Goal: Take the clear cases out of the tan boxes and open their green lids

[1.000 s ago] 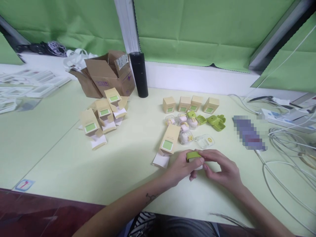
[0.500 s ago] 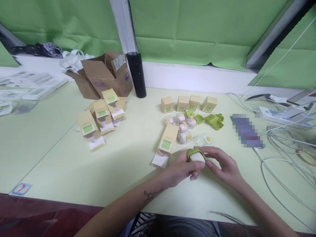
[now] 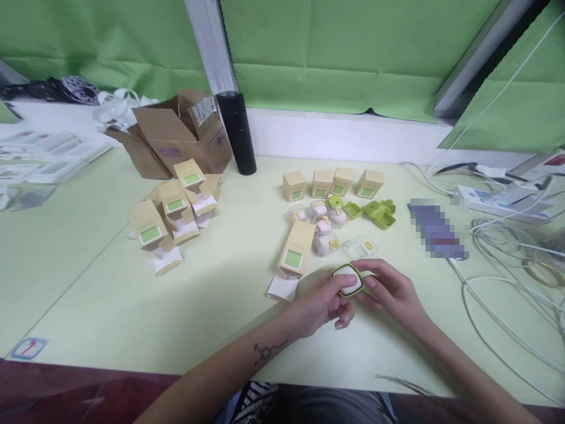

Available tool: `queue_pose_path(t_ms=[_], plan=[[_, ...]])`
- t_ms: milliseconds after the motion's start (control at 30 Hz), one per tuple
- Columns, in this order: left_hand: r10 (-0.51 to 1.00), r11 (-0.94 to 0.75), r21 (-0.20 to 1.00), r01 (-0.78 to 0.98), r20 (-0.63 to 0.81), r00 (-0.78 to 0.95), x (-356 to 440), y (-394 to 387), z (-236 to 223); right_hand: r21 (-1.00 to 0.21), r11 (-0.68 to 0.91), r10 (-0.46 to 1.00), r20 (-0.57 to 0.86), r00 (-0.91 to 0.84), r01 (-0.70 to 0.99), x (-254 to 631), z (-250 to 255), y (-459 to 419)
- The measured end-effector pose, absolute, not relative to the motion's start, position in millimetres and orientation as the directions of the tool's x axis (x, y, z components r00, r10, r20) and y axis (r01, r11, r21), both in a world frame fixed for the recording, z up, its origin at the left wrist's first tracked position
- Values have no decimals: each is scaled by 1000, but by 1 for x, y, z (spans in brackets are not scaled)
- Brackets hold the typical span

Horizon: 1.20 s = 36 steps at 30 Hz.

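From here I see the person's bare hands meeting near the front edge of the tabletop (image 3: 207, 330), with a small white rounded case (image 3: 350, 270) between them, its broad face turned up and framed by a green cover (image 3: 352, 295). The left hand (image 3: 329, 297) holds it from nine o'clock, thumb flat across the white face and the other fingers curled beneath. The right hand (image 3: 394, 294) comes in from four o'clock, its fingers set narrow, thumb and forefinger closed on the cover's right-hand corner.

Taking the case as the clock's centre and the windows as twelve, an empty clear plastic shell (image 3: 361, 248) lies just off at one o'clock, and further out that way sit green molded covers (image 3: 379, 213). At eleven are clear plastic boxes (image 3: 326, 242) with pale pink pieces inside. A tan box (image 3: 300, 241) leans toward ten, its white flap out on the tabletop. Four closed tan boxes (image 3: 369, 184) stand in a row around twelve. Well apart, near ten, a brown carton (image 3: 176, 138) gapes behind a cluster of opened tan boxes (image 3: 148, 221); a black bottle (image 3: 238, 135) stands beside the carton. White cables (image 3: 468, 294) coil at three.
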State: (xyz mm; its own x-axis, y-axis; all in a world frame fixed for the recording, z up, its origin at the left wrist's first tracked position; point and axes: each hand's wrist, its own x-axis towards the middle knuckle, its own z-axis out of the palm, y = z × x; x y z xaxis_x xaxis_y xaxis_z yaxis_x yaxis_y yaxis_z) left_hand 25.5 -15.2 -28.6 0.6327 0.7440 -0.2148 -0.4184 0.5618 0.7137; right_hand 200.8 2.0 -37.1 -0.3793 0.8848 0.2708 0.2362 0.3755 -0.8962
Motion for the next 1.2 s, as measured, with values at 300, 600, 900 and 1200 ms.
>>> queue_pose_path(t_ms=[300, 600, 900, 1200], plan=[[769, 539, 759, -366, -266, 581, 30, -20, -34, -922, 298, 924, 214, -318, 247, 196, -39, -1], [801, 557, 697, -452, -306, 515, 31, -18, -32, -896, 398, 853, 282, -440, 196, 198, -36, -2], [796, 588, 678, -440, -389, 464, 28, -20, -30, -816, 531, 781, 368, -505, 227, 199, -39, -3], [776, 613, 552, -565, -285, 563, 28, -16, -22, -850, 452, 803, 256, -538, 270, 208, -38, 3]])
